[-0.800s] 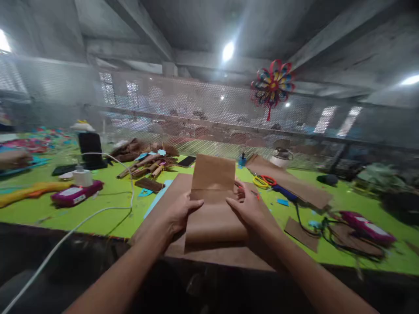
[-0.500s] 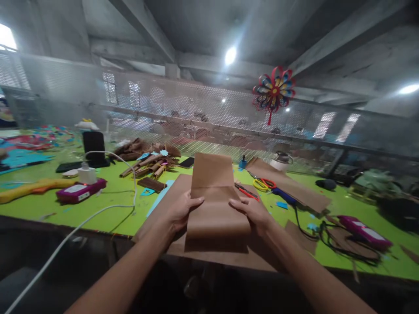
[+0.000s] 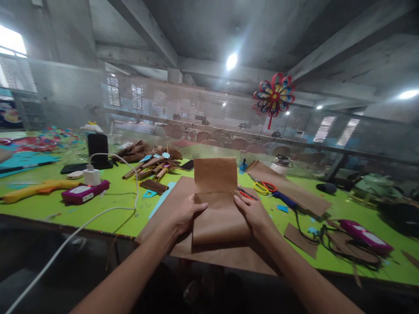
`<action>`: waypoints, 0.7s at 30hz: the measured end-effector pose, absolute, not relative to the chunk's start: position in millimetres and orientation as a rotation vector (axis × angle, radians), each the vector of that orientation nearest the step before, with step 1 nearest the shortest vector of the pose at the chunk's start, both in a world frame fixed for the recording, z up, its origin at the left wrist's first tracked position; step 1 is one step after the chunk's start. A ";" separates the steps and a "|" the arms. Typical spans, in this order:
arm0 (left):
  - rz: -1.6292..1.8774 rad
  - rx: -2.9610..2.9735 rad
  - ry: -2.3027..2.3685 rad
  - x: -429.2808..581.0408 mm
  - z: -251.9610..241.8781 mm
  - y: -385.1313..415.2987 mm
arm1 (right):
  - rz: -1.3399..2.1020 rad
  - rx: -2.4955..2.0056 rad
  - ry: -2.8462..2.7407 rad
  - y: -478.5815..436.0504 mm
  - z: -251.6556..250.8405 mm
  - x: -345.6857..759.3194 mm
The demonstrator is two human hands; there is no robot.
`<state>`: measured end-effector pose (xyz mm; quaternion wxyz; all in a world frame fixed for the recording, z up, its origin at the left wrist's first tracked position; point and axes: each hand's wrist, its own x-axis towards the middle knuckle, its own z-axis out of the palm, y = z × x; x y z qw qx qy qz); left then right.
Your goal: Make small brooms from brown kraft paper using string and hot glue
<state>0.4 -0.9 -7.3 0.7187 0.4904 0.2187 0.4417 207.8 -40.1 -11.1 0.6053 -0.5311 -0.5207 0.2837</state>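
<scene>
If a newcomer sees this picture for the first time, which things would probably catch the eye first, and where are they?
Probably the red, yellow and blue flower ornament first, high on the right against the grey room. Next, perhaps the centre, where the left hand and right hand hold brown paper by its sides at the bright green table. The yellow tool on the table's left also stands out.

one left hand (image 3: 186, 214) and one right hand (image 3: 255, 213) are holding one folded brown paper (image 3: 218, 216); one green worktop (image 3: 343, 197) is carrying two purple power strips (image 3: 85, 193), one yellow glue gun (image 3: 41, 189) and one white charger (image 3: 91, 177); one flower-shaped ornament (image 3: 274, 96) is hanging.
</scene>
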 end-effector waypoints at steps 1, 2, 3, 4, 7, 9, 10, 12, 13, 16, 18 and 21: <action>0.977 1.080 0.498 0.8 -7.7 -0.8 | 0.643 -1.252 -1.209 -38.8 -12.0 208.3; 0.978 1.074 0.508 1.1 -8.0 -0.8 | 0.642 -1.279 -1.216 -38.4 -12.3 208.2; 0.979 1.070 0.511 1.3 -8.2 -0.9 | 0.634 -1.306 -1.224 -38.7 -11.9 207.6; 0.979 1.068 0.503 1.5 -8.2 -1.1 | 0.612 -1.328 -1.229 -39.7 -11.0 206.7; 0.958 1.070 0.484 1.9 -8.4 -1.5 | 0.533 -1.375 -1.245 -45.2 -6.2 203.0; 0.944 1.063 0.499 2.2 -8.7 -1.2 | 0.487 -1.391 -1.256 -48.8 -3.5 201.0; 0.941 1.057 0.513 2.4 -8.9 -1.0 | 0.466 -1.396 -1.260 -50.1 -2.8 200.2; 0.942 1.043 0.536 2.7 -9.1 -0.6 | 0.423 -1.400 -1.266 -51.1 -3.4 199.4; 0.940 1.036 0.549 2.8 -9.0 -0.5 | 0.401 -1.400 -1.268 -50.7 -4.7 199.2; 0.911 1.022 0.585 2.7 -8.1 -0.9 | 0.327 -1.385 -1.269 -46.3 -12.5 199.9; 0.891 1.022 0.589 2.6 -7.3 -1.2 | 0.289 -1.364 -1.275 -41.8 -19.1 201.1; 0.907 1.027 0.593 3.0 -7.2 -1.1 | 0.255 -1.331 -1.293 -36.9 -26.5 202.8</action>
